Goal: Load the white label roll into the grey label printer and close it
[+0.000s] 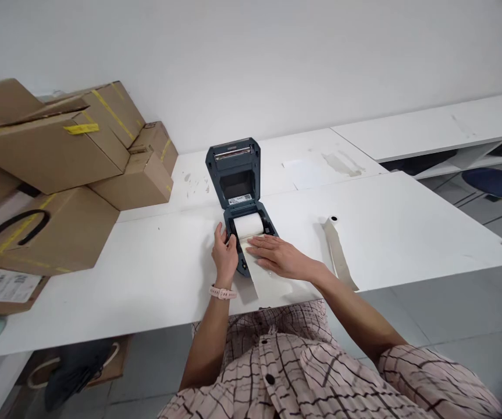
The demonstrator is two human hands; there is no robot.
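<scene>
A dark grey label printer stands on the white table with its lid tilted up and back. Inside it sits a white label roll, and a strip of label paper runs from the roll over the printer's front edge. My left hand is at the printer's left side, fingers apart around its edge. Lying flat on the strip just in front of the roll is my right hand, fingers stretched out. To the right of the printer lies a small core with a tail of backing paper.
Cardboard boxes with yellow tape are piled at the left end of the white table. A white wall rises behind it. At the far right are a shelf unit and a dark blue stool.
</scene>
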